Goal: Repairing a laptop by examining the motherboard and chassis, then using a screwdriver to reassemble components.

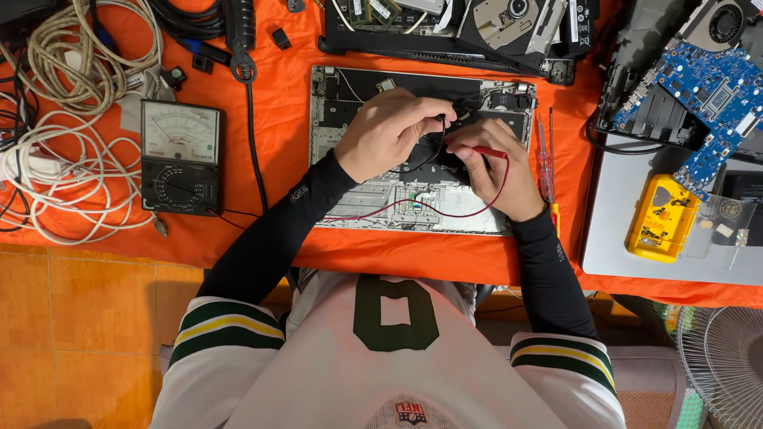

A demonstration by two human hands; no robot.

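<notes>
The left hand [387,131] pinched a thin black plastic test probe [442,121] between thumb and fingertips, its tip down on the opened grey metal laptop chassis [342,151]. The right hand [499,167] gripped a slim red plastic test probe [486,150] the same way, just beside the left, both over the dark inner part of the chassis. The chassis lay flat near the front edge of the desk, at its middle, on a bright orange cloth [278,111]. A thin red lead [445,213] and a black lead [238,218] trailed across the chassis towards a black boxy analogue meter with a pale dial [180,156], well apart towards the desk's left edge. Coiled white and beige cables [56,119] lay tangled at the left edge. A clear-handled screwdriver [545,163] lay just right of the right hand. A blue circuit board [707,103] sat near the far right corner, with a yellow plastic casing [661,218] resting on a smooth silver laptop lid [628,238].
</notes>
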